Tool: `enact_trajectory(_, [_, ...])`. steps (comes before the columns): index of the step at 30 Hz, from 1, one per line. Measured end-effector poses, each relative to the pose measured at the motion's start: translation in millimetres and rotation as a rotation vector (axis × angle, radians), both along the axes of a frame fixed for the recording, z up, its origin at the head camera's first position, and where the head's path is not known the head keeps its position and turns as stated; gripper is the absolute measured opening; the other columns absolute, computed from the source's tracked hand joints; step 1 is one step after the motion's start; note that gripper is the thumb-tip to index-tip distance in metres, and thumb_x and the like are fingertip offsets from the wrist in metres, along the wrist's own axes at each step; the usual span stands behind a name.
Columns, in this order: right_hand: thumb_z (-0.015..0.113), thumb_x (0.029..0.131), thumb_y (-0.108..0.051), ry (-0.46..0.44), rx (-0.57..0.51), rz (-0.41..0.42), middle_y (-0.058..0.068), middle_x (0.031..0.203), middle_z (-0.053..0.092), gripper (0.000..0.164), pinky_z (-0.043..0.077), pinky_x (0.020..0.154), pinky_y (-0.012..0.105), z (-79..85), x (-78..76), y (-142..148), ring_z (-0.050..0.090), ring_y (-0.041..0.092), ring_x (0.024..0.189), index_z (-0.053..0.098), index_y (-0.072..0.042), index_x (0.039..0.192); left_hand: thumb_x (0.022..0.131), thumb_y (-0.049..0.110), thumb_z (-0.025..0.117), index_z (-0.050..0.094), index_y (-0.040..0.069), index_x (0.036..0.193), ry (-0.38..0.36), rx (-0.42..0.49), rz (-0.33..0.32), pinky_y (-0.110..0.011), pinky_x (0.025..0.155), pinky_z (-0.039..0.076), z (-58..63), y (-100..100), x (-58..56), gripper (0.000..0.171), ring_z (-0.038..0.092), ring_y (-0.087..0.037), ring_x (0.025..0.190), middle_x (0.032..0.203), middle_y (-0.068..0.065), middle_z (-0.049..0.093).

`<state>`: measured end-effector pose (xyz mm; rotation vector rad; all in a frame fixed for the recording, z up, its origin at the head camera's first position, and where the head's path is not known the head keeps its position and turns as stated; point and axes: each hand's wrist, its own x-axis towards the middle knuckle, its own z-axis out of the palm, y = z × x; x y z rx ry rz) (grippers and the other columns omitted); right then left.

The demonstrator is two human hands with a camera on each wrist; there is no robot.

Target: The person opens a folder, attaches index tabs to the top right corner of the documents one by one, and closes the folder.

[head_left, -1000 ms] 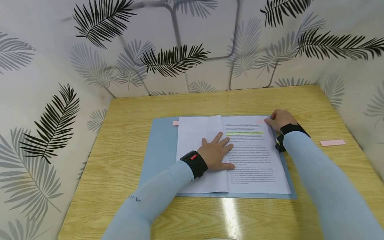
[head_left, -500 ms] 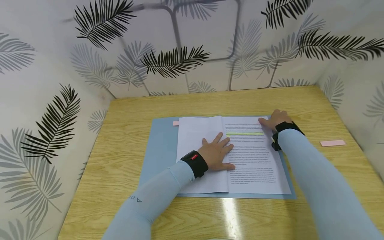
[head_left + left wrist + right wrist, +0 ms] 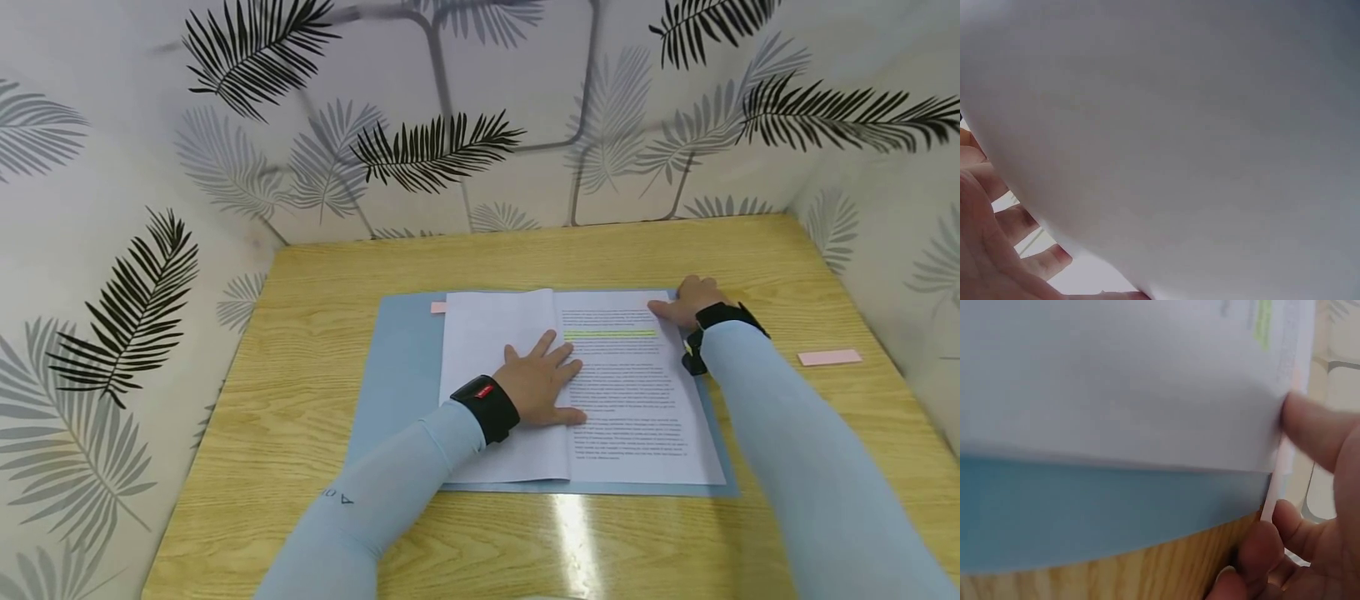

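Observation:
A stack of printed pages (image 3: 626, 392) lies spread on a blue folder (image 3: 401, 358), a yellow highlighted line across the right page. My left hand (image 3: 538, 379) rests flat over the inner fold, fingers spread, on the blank left page (image 3: 495, 325). At the top right corner of the right page is my right hand (image 3: 692, 302). In the right wrist view its thumb (image 3: 1316, 428) presses on a pink sticky tab (image 3: 1270, 501) at the page edge, with the other fingers curled at the tab's outer end. In the left wrist view the white sheet hides most of the scene.
A second pink tab (image 3: 438, 307) sticks out at the upper left of the pages. A loose pink strip (image 3: 829, 357) lies on the wooden table (image 3: 300, 358) to the right. Leaf-patterned cloth (image 3: 517, 83) stands behind and at both sides.
My right hand has slid slightly left, its thumb moving onto the page and covering the pink tab visible there earlier; it then shifted a little back right. My left hand stays still.

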<state>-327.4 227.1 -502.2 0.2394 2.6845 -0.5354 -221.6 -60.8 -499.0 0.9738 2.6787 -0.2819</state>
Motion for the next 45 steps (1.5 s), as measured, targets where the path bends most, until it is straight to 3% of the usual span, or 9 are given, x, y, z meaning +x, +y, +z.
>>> enact_trajectory(4, [0.052,0.095,-0.041,0.013,-0.032,0.029,0.036,0.120,0.044,0.065,0.046,0.079,0.050,-2.6,-5.1,3.3,0.049,0.042,0.098,0.043,0.013,0.130,0.077,0.086,0.034,0.024,0.031,0.153,-0.001,-0.002,0.000,-0.069,0.097,0.032,-1.9,-0.7,-1.7,0.094,0.004,-0.029,0.147,0.160,0.003,0.017])
enact_trajectory(10, [0.048,0.098,-0.025,-0.015,-0.103,0.039,0.034,0.124,0.044,0.052,0.044,0.087,0.051,-3.3,-7.7,9.4,0.049,0.041,0.101,0.040,0.013,0.133,0.077,0.086,0.034,0.024,0.031,0.153,-0.003,-0.002,0.001,-0.069,0.097,0.032,-2.5,-0.5,-2.5,0.094,0.004,-0.028,0.147,0.160,0.003,0.017])
enact_trajectory(15, [0.044,0.098,-0.044,-0.038,-0.116,0.010,0.032,0.119,0.047,0.066,0.045,0.077,0.046,2.1,-1.6,5.4,0.050,0.040,0.096,0.045,0.013,0.130,0.078,0.085,0.035,0.025,0.031,0.153,-0.006,-0.005,0.000,-0.069,0.097,0.032,-2.6,0.5,-1.5,0.094,0.005,-0.029,0.147,0.160,0.003,0.018])
enact_trajectory(19, [0.042,0.095,-0.052,-0.028,-0.034,-0.020,0.034,0.115,0.044,0.074,0.045,0.072,0.047,3.8,0.4,-3.4,0.050,0.041,0.092,0.047,0.015,0.126,0.077,0.086,0.035,0.025,0.031,0.153,-0.008,-0.003,-0.001,-0.069,0.096,0.032,-3.3,1.8,-1.1,0.095,0.005,-0.029,0.147,0.160,0.002,0.017])
enact_trajectory(24, [0.046,0.089,-0.054,-0.018,0.064,-0.091,0.033,0.116,0.037,0.083,0.045,0.078,0.051,-8.8,-5.4,-9.3,0.049,0.042,0.092,0.035,0.016,0.133,0.076,0.086,0.035,0.025,0.031,0.153,-0.008,-0.001,-0.006,-0.069,0.096,0.032,-5.3,3.0,-0.8,0.095,0.004,-0.029,0.147,0.160,0.002,0.017])
enact_trajectory(30, [0.051,0.078,-0.073,-0.031,0.052,-0.142,0.033,0.115,0.035,0.107,0.046,0.076,0.051,-19.0,-12.0,-8.2,0.048,0.040,0.091,0.030,0.015,0.136,0.077,0.085,0.037,0.025,0.031,0.153,-0.019,-0.001,-0.005,-0.069,0.097,0.031,-4.3,4.9,-1.0,0.095,0.004,-0.029,0.147,0.160,0.002,0.017])
enact_trajectory(35, [0.058,0.072,-0.077,-0.064,0.033,-0.143,0.032,0.117,0.035,0.117,0.044,0.078,0.053,-9.4,-9.8,-9.0,0.046,0.042,0.094,0.027,0.013,0.139,0.077,0.085,0.037,0.026,0.030,0.153,-0.013,0.000,-0.006,-0.069,0.096,0.032,-1.6,4.4,-0.4,0.095,0.005,-0.029,0.147,0.160,0.002,0.018])
enact_trajectory(40, [0.063,0.076,-0.069,-0.076,0.014,-0.070,0.035,0.120,0.033,0.112,0.041,0.086,0.054,9.8,-0.2,-11.4,0.043,0.043,0.098,0.024,0.016,0.138,0.077,0.085,0.036,0.026,0.030,0.153,-0.006,0.002,-0.004,-0.069,0.096,0.032,0.8,3.4,-0.1,0.095,0.005,-0.029,0.147,0.160,0.002,0.019])
enact_trajectory(45, [0.062,0.079,-0.067,-0.073,-0.014,-0.046,0.035,0.119,0.033,0.106,0.043,0.080,0.050,18.6,6.5,-12.6,0.043,0.042,0.097,0.028,0.017,0.135,0.077,0.085,0.036,0.026,0.030,0.153,-0.006,0.001,-0.005,-0.069,0.096,0.032,-0.1,2.9,-1.0,0.095,0.005,-0.030,0.147,0.160,0.002,0.018])
